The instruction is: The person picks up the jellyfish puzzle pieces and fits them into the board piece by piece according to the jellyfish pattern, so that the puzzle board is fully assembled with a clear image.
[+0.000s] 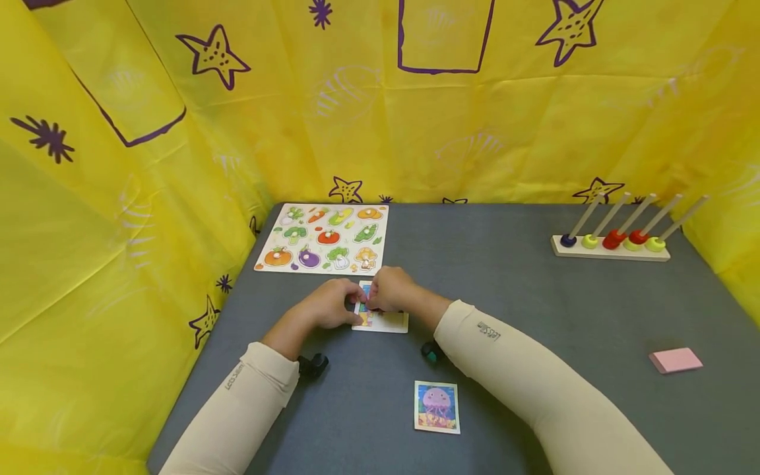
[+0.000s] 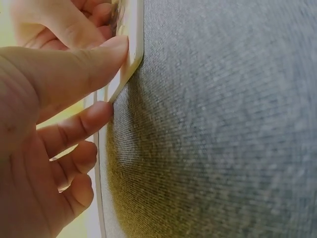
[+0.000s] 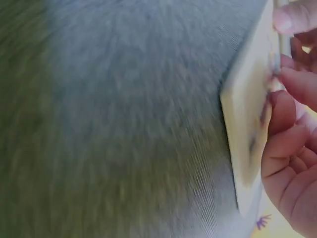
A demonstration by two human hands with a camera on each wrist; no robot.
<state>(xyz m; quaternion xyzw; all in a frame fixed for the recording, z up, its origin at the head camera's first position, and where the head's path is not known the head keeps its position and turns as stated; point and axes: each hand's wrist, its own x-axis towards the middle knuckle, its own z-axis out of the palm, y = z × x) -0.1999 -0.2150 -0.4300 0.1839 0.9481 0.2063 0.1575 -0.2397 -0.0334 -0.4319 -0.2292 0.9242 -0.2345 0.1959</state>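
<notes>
A small cream puzzle tray [image 1: 393,323] lies in front of me, with colourful picture pieces in its left part and a bare cream part at the front right. My left hand [image 1: 329,305] holds its left side, thumb at the near corner and index finger along the edge; the left wrist view shows the thumb [image 2: 106,59] right on the tray's rim. My right hand [image 1: 393,290] reaches over the tray from the right. Its curled fingertips pinch a small pink puzzle piece [image 1: 367,302] at the picture area, mostly hidden by the fingers.
A card with a purple jellyfish [image 1: 437,402] lies nearer to me. Behind the hands is a vegetable peg puzzle [image 1: 261,265]. At the back right stands a peg counter [image 1: 617,256] with coloured rings, and a pink block [image 1: 677,360] lies at the right. Yellow cloth [image 1: 368,138] borders the grey table.
</notes>
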